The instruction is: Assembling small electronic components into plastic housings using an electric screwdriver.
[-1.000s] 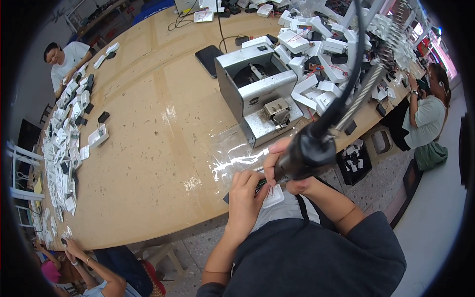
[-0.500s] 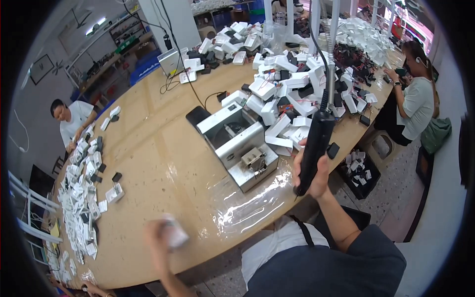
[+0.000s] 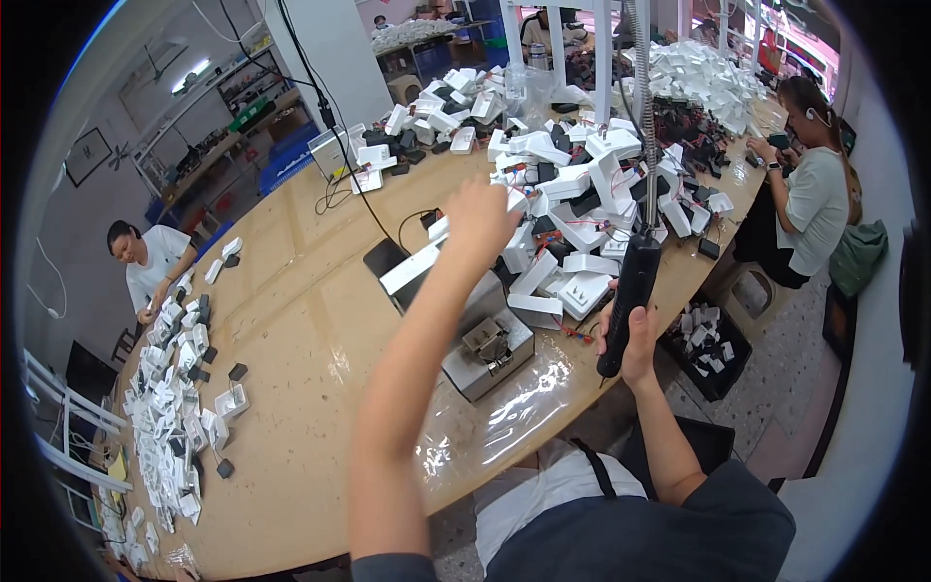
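My right hand (image 3: 630,341) is wrapped round a black electric screwdriver (image 3: 635,291), which hangs upright from a coiled metal spring (image 3: 650,145) with its bit pointing down. My left arm stretches forward across the table, and my left hand (image 3: 480,228) is at the near left edge of a heap of white plastic housings (image 3: 582,179). Its fingertips are partly hidden and blurred, close to a white housing; whether they grip it is unclear. Beneath that forearm stands a metal fixture (image 3: 490,354) with a small clamp block, partly covered by the arm.
Another pile of white housings (image 3: 170,427) with black blocks lies along the table's left side. One person (image 3: 155,257) works at the far left, another (image 3: 815,184) at the right. A black bin (image 3: 713,373) of parts stands on the floor. A black cable (image 3: 354,184) hangs over the table.
My left hand has swung from the near left tabletop, where it held a white piece, up to the heap. A white housing with a black block now lies beside the left pile. The screwdriver stays held.
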The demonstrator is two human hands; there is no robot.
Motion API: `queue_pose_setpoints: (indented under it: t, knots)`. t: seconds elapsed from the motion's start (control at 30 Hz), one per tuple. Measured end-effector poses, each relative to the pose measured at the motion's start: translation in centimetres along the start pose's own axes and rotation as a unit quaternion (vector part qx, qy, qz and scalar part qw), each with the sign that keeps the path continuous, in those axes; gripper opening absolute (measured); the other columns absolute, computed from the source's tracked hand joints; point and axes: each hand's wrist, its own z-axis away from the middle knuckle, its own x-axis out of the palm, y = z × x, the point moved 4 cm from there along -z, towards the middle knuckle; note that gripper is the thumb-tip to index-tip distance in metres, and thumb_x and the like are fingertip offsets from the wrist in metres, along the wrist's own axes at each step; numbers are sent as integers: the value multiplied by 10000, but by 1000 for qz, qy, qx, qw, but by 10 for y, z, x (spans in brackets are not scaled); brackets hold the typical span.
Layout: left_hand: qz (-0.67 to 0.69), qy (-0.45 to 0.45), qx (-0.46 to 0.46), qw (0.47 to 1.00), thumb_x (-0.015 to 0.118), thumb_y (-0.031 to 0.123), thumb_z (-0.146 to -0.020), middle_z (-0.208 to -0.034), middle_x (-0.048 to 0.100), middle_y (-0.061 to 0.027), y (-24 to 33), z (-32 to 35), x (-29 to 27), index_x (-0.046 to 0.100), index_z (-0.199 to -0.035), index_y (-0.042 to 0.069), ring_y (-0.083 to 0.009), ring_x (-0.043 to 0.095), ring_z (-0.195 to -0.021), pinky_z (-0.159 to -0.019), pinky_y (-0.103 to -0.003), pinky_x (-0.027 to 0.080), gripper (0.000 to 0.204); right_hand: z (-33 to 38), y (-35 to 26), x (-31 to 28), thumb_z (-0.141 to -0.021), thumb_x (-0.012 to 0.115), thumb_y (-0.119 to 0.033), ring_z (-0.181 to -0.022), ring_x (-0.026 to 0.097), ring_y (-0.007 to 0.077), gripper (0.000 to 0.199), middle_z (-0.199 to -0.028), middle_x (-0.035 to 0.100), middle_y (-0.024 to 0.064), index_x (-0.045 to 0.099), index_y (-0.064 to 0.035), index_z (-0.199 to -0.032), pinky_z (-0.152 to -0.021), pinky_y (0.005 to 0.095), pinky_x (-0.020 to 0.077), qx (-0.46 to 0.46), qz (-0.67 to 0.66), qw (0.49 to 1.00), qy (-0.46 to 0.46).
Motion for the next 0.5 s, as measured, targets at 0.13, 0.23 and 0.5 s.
queue_pose_setpoints:
  t: [0.13, 0.23, 0.5]
  knots:
    - [-130, -37, -58, 989, 728, 253, -817, -1090, 679, -144, -7, -48, 63, 749, -992, 89, -310, 636, -1060, -912, -469, 482, 241, 2, 2, -4, -980, 467, -606, -476, 509, 137, 702, -714, 506, 83, 408, 4, -1322, -450, 262, 442, -3, 0, 1000, 10]
    - [-67, -97, -91, 989, 687, 226, -836, -998, 704, -129, -17, -49, 62, 737, -964, 77, -322, 667, -952, -880, -427, 485, 203, 3, 5, -8, -991, 490, -565, -495, 514, 123, 652, -734, 526, 78, 416, -6, -1319, -464, 255, 450, -2, -39, 999, 8]
    - [593, 152, -47, 789, 539, 254, -1032, -987, 602, -9, -17, 69, -114, 609, -1066, 42, -101, 543, -949, -836, -269, 447, 225, -3, 18, -14, -988, 420, -631, -485, 512, 133, 754, -734, 501, 71, 377, 10, -1383, -450, 271, 455, 38, -36, 999, -1]
